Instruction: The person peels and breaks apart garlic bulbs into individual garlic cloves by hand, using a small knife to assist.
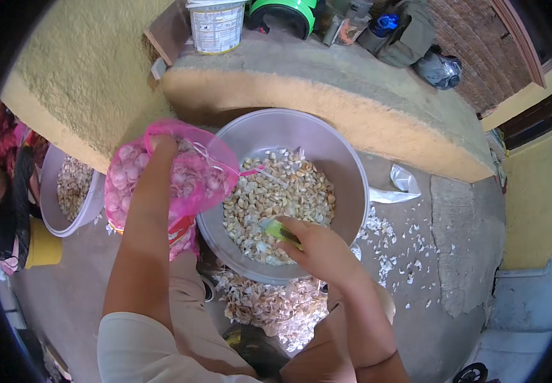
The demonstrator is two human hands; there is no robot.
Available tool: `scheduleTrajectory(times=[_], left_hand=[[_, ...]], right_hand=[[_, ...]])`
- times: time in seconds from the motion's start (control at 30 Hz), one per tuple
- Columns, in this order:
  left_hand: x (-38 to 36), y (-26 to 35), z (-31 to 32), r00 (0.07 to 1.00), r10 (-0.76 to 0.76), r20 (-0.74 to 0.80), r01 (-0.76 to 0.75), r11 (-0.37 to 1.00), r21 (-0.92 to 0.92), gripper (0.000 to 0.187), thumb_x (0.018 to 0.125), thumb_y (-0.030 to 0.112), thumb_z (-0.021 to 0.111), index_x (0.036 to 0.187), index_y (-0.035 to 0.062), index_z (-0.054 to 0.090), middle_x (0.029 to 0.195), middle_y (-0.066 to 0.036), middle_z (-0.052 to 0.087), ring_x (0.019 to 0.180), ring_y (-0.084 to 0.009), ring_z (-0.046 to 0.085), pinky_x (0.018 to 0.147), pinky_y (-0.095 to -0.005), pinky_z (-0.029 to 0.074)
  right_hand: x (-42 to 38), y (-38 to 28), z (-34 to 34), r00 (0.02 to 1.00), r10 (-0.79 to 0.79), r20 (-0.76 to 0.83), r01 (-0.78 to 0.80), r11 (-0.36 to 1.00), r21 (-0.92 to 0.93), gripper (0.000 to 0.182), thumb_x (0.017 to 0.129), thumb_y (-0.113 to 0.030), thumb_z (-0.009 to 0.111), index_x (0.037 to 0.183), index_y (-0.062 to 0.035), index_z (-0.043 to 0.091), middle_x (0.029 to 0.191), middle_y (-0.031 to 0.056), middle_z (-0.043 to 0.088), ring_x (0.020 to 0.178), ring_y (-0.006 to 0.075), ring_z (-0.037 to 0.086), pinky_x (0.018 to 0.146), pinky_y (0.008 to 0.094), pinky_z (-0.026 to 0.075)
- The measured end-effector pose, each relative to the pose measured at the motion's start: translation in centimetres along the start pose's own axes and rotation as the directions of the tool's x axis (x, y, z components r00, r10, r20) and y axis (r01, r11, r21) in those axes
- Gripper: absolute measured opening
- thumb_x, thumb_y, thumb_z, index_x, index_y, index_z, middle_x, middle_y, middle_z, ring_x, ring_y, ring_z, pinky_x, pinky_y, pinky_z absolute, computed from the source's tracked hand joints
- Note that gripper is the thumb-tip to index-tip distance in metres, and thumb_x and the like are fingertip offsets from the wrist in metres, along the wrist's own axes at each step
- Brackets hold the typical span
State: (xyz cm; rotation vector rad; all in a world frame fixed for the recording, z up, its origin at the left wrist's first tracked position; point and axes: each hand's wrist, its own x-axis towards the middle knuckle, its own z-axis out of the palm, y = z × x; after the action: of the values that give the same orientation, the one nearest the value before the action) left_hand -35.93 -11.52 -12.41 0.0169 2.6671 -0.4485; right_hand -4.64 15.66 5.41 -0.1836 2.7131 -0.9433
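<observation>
A pink mesh bag [190,182] full of whole garlic bulbs stands left of a large grey basin [355,166]. My left hand [161,142] reaches into the bag's opening; its fingers are hidden among mesh and bulbs. Peeled garlic cloves [288,188] cover the bottom of the basin. Over the basin's near right part, my right hand [308,242] is closed around a green-handled tool [281,231], whose tip points left above the cloves.
Garlic skins [276,306] pile up between my legs, and more scraps lie on the floor at right. Another basin [94,198] with cloves is at left, where a co-worker's arm partly shows. A bucket [217,29] and green helmet [283,13] sit on the ledge.
</observation>
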Motion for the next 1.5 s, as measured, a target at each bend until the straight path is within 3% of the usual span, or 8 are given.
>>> scheduleTrajectory(times=[0.3,0.6,0.8,1.0,1.2,1.3,1.4,1.5], left_hand=[[5.3,-0.3,4.3,0.982,0.049,-0.183,-0.076,0.987,-0.141,0.042,0.077,0.030,0.042,0.112,0.0098,0.054,0.120,-0.012,0.047,0.110,-0.0260,0.047,0.092,-0.0396,0.034],[3.7,0.9,1.2,0.972,0.228,-0.063,-0.237,0.933,-0.271,0.033,0.075,0.022,0.045,0.100,0.0058,0.060,0.109,-0.015,0.054,0.099,-0.0268,0.053,0.083,-0.0354,0.042],[8.3,0.7,5.8,0.936,0.043,-0.348,-0.210,0.864,-0.457,0.031,0.073,0.020,0.048,0.098,0.0055,0.061,0.108,-0.016,0.055,0.095,-0.0273,0.055,0.081,-0.0368,0.043],[8.5,0.9,6.8,0.977,0.170,-0.127,-0.195,0.953,-0.230,0.028,0.072,0.019,0.055,0.094,0.0035,0.061,0.100,-0.018,0.057,0.089,-0.0291,0.057,0.077,-0.0369,0.045],[8.1,0.8,7.2,0.956,0.110,-0.272,-0.233,0.848,-0.475,0.029,0.070,0.022,0.057,0.093,0.0050,0.061,0.098,-0.018,0.058,0.088,-0.0298,0.058,0.076,-0.0371,0.045],[4.1,1.0,3.1,0.978,0.140,-0.157,-0.200,0.851,-0.485,0.032,0.067,0.024,0.061,0.091,0.0043,0.061,0.094,-0.018,0.059,0.085,-0.0302,0.058,0.074,-0.0367,0.046],[1.5,1.0,3.3,0.917,0.215,-0.337,-0.374,0.758,-0.534,0.041,0.062,0.026,0.066,0.095,0.0032,0.058,0.087,-0.019,0.059,0.081,-0.0308,0.058,0.072,-0.0355,0.046],[-3.8,0.8,2.6,0.728,0.212,-0.652,-0.613,0.626,-0.482,0.048,0.061,0.026,0.071,0.097,-0.0005,0.054,0.083,-0.016,0.060,0.076,-0.0277,0.059,0.066,-0.0333,0.047]], right_hand=[[0.0,0.1,-0.3,0.999,0.034,-0.012,-0.034,0.999,0.010,0.035,0.080,-0.020,0.051,0.112,-0.0061,0.046,0.084,0.0167,0.056,0.075,0.0331,0.056,0.065,0.0404,0.044],[1.0,0.5,0.0,0.999,0.042,0.014,-0.042,0.999,0.007,0.036,0.081,-0.021,0.050,0.114,-0.0071,0.044,0.084,0.0166,0.056,0.073,0.0339,0.056,0.064,0.0415,0.044],[1.3,0.3,0.5,0.999,0.038,0.031,-0.039,0.999,0.030,0.037,0.081,-0.022,0.050,0.114,-0.0066,0.044,0.086,0.0166,0.056,0.072,0.0338,0.056,0.064,0.0413,0.044],[2.0,0.5,0.6,0.998,0.044,0.044,-0.045,0.999,0.024,0.037,0.081,-0.022,0.051,0.113,-0.0061,0.044,0.087,0.0163,0.056,0.072,0.0335,0.056,0.063,0.0408,0.045],[2.0,0.3,0.7,0.998,0.040,0.047,-0.041,0.999,0.024,0.037,0.080,-0.021,0.052,0.113,-0.0054,0.045,0.086,0.0166,0.057,0.072,0.0335,0.057,0.063,0.0401,0.045],[1.8,0.0,0.3,0.998,0.049,0.042,-0.050,0.999,0.020,0.037,0.080,-0.020,0.053,0.112,-0.0043,0.045,0.086,0.0176,0.057,0.073,0.0335,0.057,0.064,0.0395,0.045],[1.4,0.3,0.5,1.000,0.021,0.005,-0.021,1.000,0.013,0.034,0.080,-0.020,0.052,0.110,-0.0049,0.046,0.085,0.0184,0.057,0.073,0.0348,0.056,0.063,0.0419,0.044],[0.8,0.6,0.5,0.999,0.010,-0.036,-0.008,0.999,0.036,0.032,0.080,-0.021,0.052,0.107,-0.0038,0.047,0.081,0.0195,0.057,0.073,0.0348,0.056,0.063,0.0410,0.043]])
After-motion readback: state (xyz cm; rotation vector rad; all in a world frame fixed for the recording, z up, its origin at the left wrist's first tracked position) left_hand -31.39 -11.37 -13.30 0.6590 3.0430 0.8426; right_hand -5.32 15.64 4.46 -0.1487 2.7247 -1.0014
